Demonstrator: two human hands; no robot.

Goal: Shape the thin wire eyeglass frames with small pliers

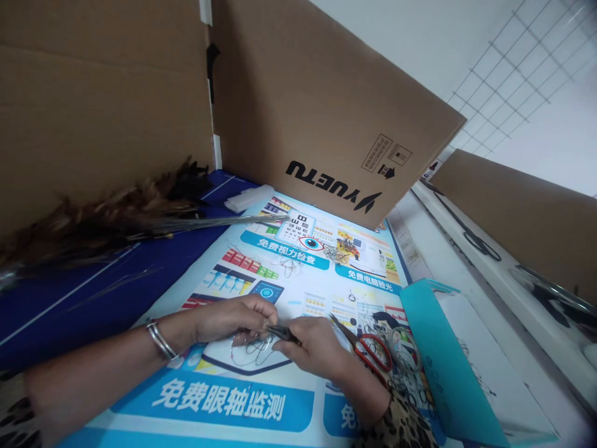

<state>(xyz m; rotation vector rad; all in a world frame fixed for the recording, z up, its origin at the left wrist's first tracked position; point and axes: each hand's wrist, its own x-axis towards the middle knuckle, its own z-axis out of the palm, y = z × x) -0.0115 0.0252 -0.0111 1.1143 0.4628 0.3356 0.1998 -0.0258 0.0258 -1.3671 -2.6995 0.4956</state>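
Pliers (283,333) in closed right grip (319,347)

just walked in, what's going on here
A person is working with thin wire over a printed sheet. The right hand grips dark pliers, and the left hand seems to pinch the wire at their tips, with loose loops hanging below. Red-handled scissors and a wire coil lie beside the right hand, near a teal box. Brown feathers lie farther off, to the left.
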